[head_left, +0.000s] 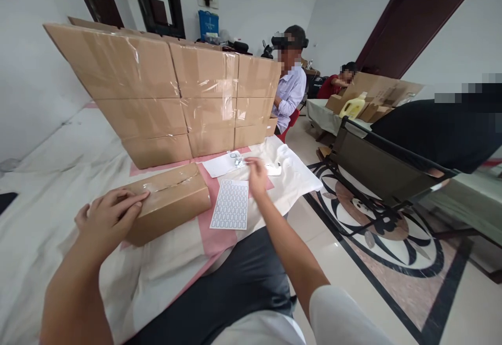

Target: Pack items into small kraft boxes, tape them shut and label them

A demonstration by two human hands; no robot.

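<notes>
A closed cardboard box (172,204) with clear tape along its top lies on the cloth-covered bed. My left hand (113,214) grips its left end, with thumb and index finger on the taped top. My right hand (258,176), slightly blurred, is held over the far right part of the cloth with its fingertips pinched together. What they hold, if anything, is too small to make out. Just left of those fingertips, small shiny pieces lie on a white paper (217,166). Nearer to me, a sheet of blue-bordered blank labels (230,205) lies flat beside the box.
A stacked wall of taped cardboard boxes (207,102) stands behind the work area. A white object (273,169) lies right of my right hand. Beyond the bed edge are a seated person (292,91), a folding chair (384,172) and a yellow jug (354,106).
</notes>
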